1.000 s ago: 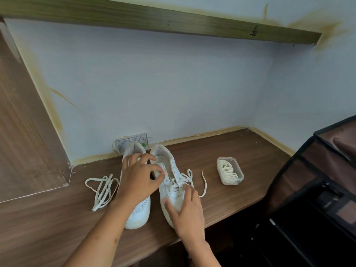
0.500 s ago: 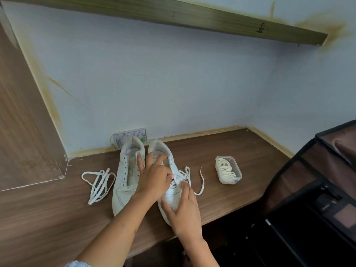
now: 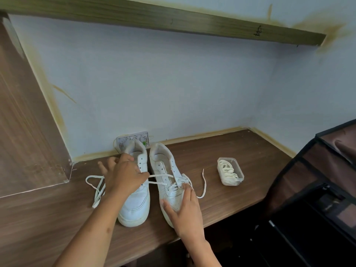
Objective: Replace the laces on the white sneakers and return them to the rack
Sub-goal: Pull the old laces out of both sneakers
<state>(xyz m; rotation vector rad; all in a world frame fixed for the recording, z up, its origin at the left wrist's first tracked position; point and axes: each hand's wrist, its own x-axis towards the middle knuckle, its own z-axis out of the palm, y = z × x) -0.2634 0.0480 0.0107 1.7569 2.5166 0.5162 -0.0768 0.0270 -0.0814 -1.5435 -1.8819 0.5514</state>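
A loose lace point(image 3: 96, 186) lies in a loop on the bench point(image 3: 240, 160) at the far left, touching the outer side of the left sneaker point(image 3: 135, 193), which shows bare eyelets. The left hand point(image 3: 123, 174) reaches across that shoe, thumb and forefinger pinching the lace point(image 3: 159, 179) drawn taut from the right sneaker point(image 3: 169, 182), the other fingers spread wide. A hard sideways tug could drag the right shoe against its neighbour or snag the lace in an eyelet. The right hand point(image 3: 185, 206) presses flat on the right shoe's toe, fingers straight; if it lifts, the shoe would likely slide off the near edge of the bench. Further right, the lace's free end point(image 3: 203, 185) trails on the wood. A clear tub of laces point(image 3: 230, 171) sits well apart, and the dark rack point(image 3: 316, 189) stands at the far right.
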